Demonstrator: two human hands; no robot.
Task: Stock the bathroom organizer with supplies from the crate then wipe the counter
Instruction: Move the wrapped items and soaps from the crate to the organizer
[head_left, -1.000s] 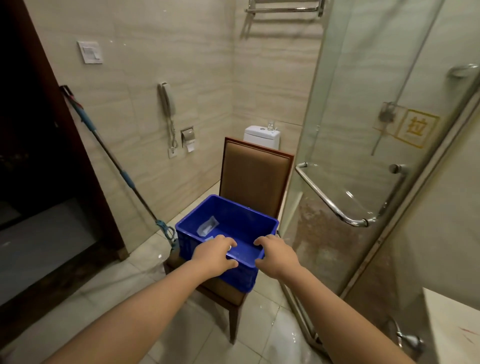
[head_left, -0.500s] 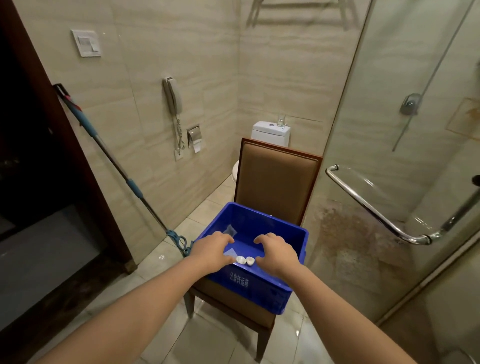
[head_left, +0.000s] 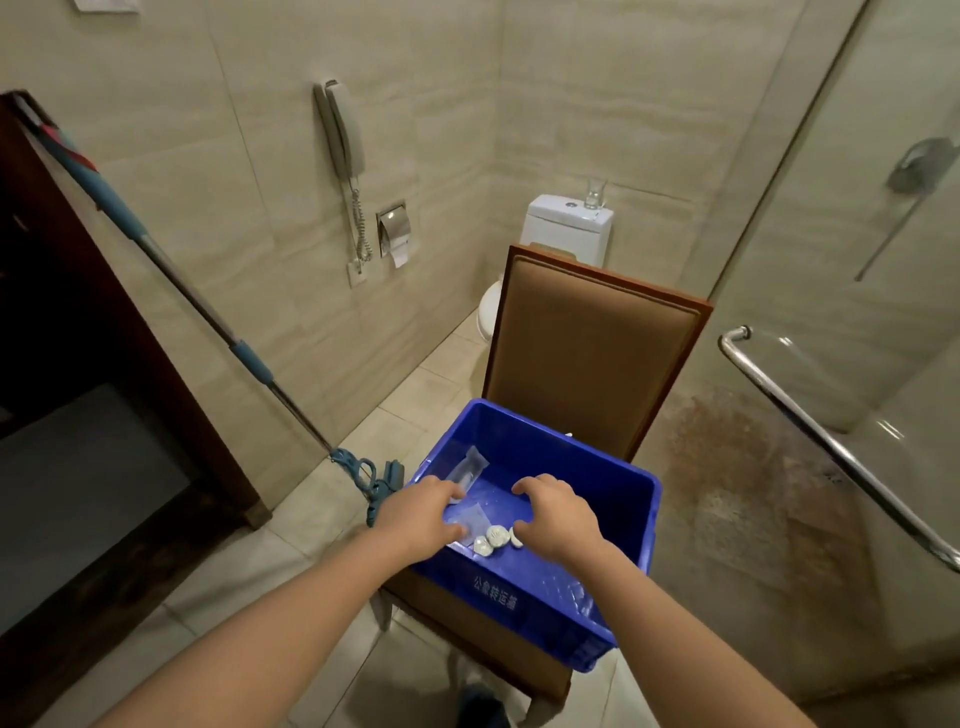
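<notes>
**Both hands down in the crate, nothing lifted yet**

You have the blue crate (head_left: 540, 592) parked on the seat of the brown chair (head_left: 592, 364), which puts it at a height where you can reach in from above with both arms. That looks like the reason it sits there and not on the floor.

Your left hand (head_left: 415, 519) is over the left side of the crate floor, fingers curled and spread, its fingertips touching or just above the clear plastic packets (head_left: 467, 512). Its grip is loosely curled and half open; you cannot tell from this view whether it has pinched a packet. Your right hand (head_left: 558, 519) is beside it, palm down, fingers bent as if to rake; the small white wrapped pieces (head_left: 493, 538) lie just at its thumb side. Nothing shows inside that grip, though the palm hides what is beneath it.

Count what remains in the crate:
- clear packets: two can be made out, one long one (head_left: 470, 470) toward the far left corner and one flatter one under your left fingers;
- small white pieces: three, bunched together near the front wall.

The organizer and the bench are out of view, so stocking seems to be at the gathering step, with the wipe not yet begun. A mop (head_left: 182, 291) leans on the left wall.
</notes>
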